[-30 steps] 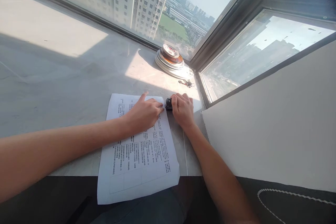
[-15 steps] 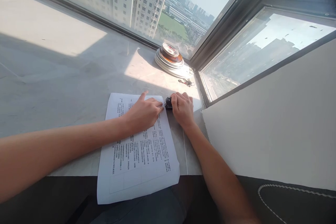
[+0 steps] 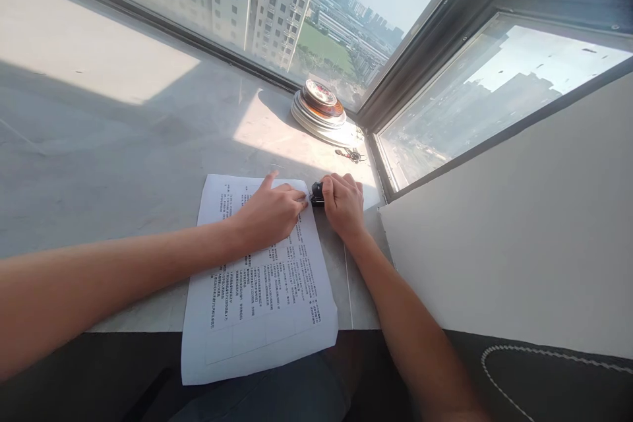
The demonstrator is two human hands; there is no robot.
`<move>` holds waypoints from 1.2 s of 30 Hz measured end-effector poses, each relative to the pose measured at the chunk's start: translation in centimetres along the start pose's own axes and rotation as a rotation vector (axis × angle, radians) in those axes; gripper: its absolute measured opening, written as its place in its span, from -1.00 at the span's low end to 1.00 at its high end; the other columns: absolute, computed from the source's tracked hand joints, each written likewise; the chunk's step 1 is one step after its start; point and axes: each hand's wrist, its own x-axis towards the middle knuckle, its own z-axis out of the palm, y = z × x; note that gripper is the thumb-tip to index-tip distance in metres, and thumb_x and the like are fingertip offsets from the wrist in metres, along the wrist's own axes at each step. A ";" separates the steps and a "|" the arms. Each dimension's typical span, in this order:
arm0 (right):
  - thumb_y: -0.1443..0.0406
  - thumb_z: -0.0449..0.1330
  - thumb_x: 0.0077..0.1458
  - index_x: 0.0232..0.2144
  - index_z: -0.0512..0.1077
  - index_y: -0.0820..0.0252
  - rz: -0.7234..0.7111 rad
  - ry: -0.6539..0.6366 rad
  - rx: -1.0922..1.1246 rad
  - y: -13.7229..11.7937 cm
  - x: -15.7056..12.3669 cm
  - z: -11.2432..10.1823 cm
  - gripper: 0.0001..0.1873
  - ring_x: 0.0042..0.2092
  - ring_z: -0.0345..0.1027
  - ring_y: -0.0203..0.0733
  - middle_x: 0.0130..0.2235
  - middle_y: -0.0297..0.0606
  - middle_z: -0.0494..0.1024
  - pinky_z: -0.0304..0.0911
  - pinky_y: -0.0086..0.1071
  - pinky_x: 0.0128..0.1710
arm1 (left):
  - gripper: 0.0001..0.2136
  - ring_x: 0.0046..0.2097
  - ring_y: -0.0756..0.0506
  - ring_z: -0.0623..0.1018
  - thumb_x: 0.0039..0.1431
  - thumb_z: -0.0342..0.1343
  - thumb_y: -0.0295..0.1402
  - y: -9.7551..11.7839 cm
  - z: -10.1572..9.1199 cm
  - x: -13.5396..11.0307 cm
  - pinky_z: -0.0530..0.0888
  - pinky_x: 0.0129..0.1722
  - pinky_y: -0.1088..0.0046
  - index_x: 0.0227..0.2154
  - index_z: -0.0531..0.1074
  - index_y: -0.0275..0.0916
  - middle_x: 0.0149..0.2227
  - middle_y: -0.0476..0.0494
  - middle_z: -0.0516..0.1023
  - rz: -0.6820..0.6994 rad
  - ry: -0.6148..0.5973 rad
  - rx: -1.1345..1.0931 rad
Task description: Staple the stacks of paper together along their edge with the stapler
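A printed sheet of paper lies on the sill, its near end hanging over the edge. My left hand rests on top of it, thumb spread away and fingers lying toward the right margin. Those fingertips reach close to a small black stapler at the paper's right edge. Around the stapler's other end, my right hand is closed, hiding much of it. Whether the paper's edge sits between the stapler's jaws I cannot tell.
Stacked plates with an amber dish stand by the window corner. Nearby lies a bunch of keys. The window frame and a white wall bound the right side. A beaded cord hangs at lower right.
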 end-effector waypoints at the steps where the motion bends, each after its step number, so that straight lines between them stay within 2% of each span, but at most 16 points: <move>1: 0.15 -0.22 0.57 -0.39 0.34 0.08 -0.002 0.000 -0.005 0.0 0.0 0.0 -0.49 -0.19 0.27 -0.05 -0.32 -0.23 0.52 0.02 -0.17 -0.11 | -0.66 0.06 -0.23 0.63 0.43 -0.06 -0.53 0.0 0.0 0.0 0.12 0.42 -0.26 -0.12 0.66 -0.20 0.01 -0.21 0.69 0.000 -0.004 0.002; 9: 0.17 -0.18 0.56 -0.42 0.31 0.08 -0.019 0.023 0.018 -0.1 0.0 0.1 -0.51 -0.21 0.25 -0.04 -0.35 -0.23 0.51 0.01 -0.15 -0.12 | -0.68 0.07 -0.24 0.62 0.43 -0.04 -0.52 0.0 0.0 0.0 0.12 0.42 -0.26 -0.13 0.65 -0.20 0.01 -0.22 0.69 -0.001 -0.002 0.002; 19: 0.17 -0.19 0.55 -0.42 0.31 0.09 -0.011 -0.023 -0.071 -0.5 0.0 -0.2 -0.51 -0.20 0.23 -0.04 -0.35 -0.22 0.48 -0.03 -0.16 -0.12 | -0.68 0.04 -0.21 0.62 0.42 -0.03 -0.52 0.0 0.0 -0.1 0.13 0.42 -0.24 -0.13 0.65 -0.19 -0.07 -0.18 0.70 0.006 0.017 0.002; 25: 0.17 -0.20 0.55 -0.36 0.37 0.09 -0.051 -0.043 -0.140 -0.9 -0.1 -0.3 -0.52 -0.16 0.22 -0.01 -0.29 -0.18 0.51 -0.06 -0.13 -0.12 | -0.66 -0.02 -0.19 0.61 0.43 -0.06 -0.52 -0.1 0.1 -0.1 0.12 0.40 -0.24 -0.13 0.66 -0.19 -0.07 -0.18 0.69 -0.006 0.024 0.027; 31: 0.18 -0.19 0.56 -0.32 0.43 0.09 -0.077 -0.015 -0.218 -1.1 -0.4 0.3 -0.51 -0.11 0.23 0.03 -0.21 -0.14 0.54 -0.07 -0.10 -0.12 | -0.65 -0.11 -0.19 0.57 0.44 -0.05 -0.49 0.3 -0.5 0.2 0.31 0.22 -0.08 -0.17 0.68 -0.18 -0.10 -0.20 0.66 -0.033 0.007 0.095; 36: 0.19 -0.18 0.54 -0.31 0.44 0.09 -0.092 -0.014 -0.213 -1.3 -0.5 0.7 -0.52 -0.09 0.22 0.09 -0.19 -0.08 0.52 -0.04 -0.05 -0.10 | -0.65 -0.21 -0.16 0.53 0.40 -0.05 -0.51 0.3 -0.6 0.3 0.37 0.03 0.07 -0.19 0.68 -0.18 -0.18 -0.20 0.63 -0.048 0.010 0.096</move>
